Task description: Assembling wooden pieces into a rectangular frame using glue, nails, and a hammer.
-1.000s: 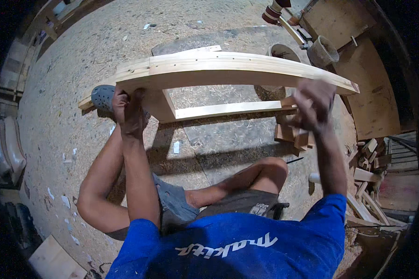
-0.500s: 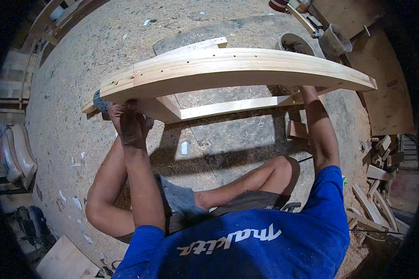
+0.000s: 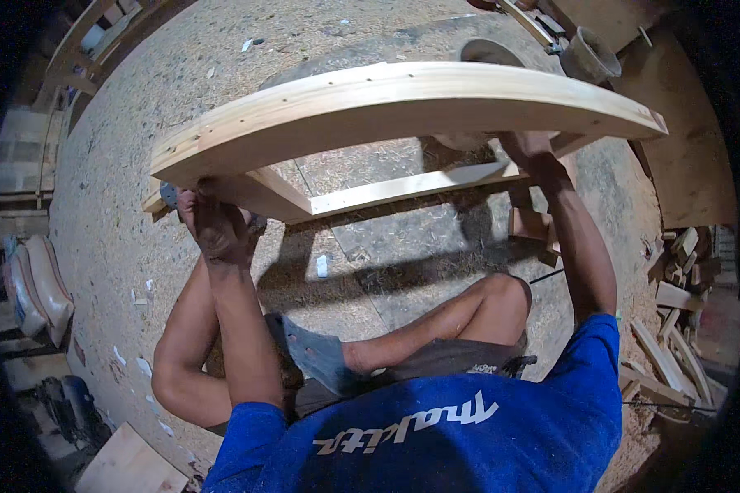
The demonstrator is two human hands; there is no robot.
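Wooden frame (image 3: 370,123) is held up across both hands, spanning past each of them, in front of the crossed legs. Left hand (image 3: 217,225) is curled onto it at the left end, where the upper beam (image 3: 436,82) meets the left crosspiece (image 3: 273,195); thumb and finger bases show, some fingertips are hidden by wood. Right hand (image 3: 538,154) reaches up to the beam's underside, right of its middle, just beside the right crosspiece (image 3: 575,142); its fingers go out of sight behind the beam, so can't tell if they pinch it, press it or are spread. Hands are well apart, open bay of the frame between them. Beam sits nearest the camera, above both hands, with a line of small dark holes along its top face. Lower rail (image 3: 411,190) runs below and between the hands; can't tell if it touches the floor (image 3: 370,283), which is littered with shavings. Small wood blocks (image 3: 529,223) lie below the right hand, near that forearm. Round bucket (image 3: 492,52) stands beyond the beam, partly covered by it; second bucket (image 3: 589,57) is to its right. Offcuts (image 3: 672,297) are piled farther right.
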